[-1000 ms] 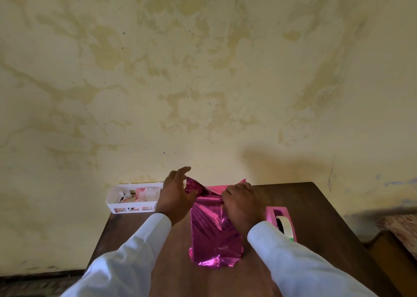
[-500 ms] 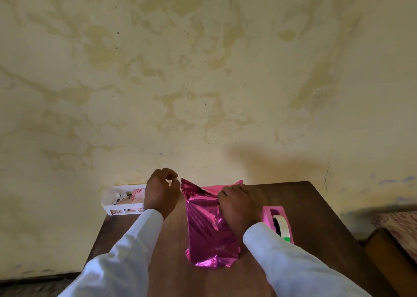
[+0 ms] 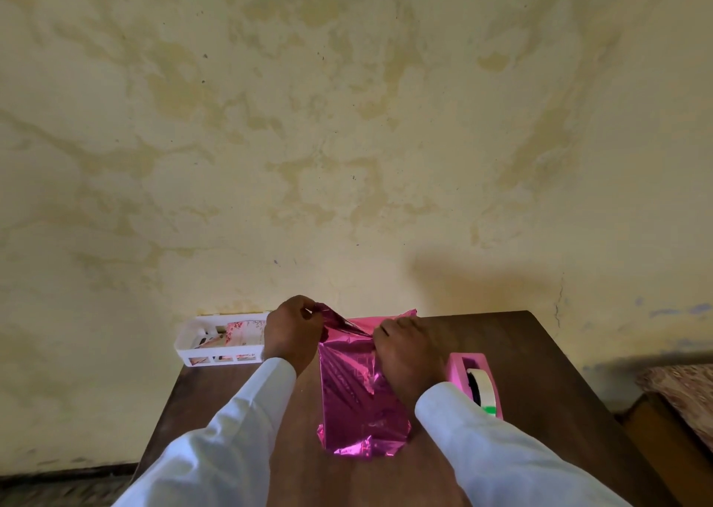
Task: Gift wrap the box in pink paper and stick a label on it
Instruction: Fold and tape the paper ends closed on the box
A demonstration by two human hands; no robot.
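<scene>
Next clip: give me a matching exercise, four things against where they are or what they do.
1. left hand
2. right hand
3. dispenser
4. basket

A. right of the box
B. pinches the paper flap
C. far left table corner
D. rests on the box

Pairs: 1-B; 2-D; 3-A; 4-C

A white basket (image 3: 216,353) is blocking the far left corner of the bench (image 3: 540,352). A tape dispenser (image 3: 457,369) is crowding the right of the wrapped box (image 3: 355,398), bare wood stretching beyond it.
</scene>
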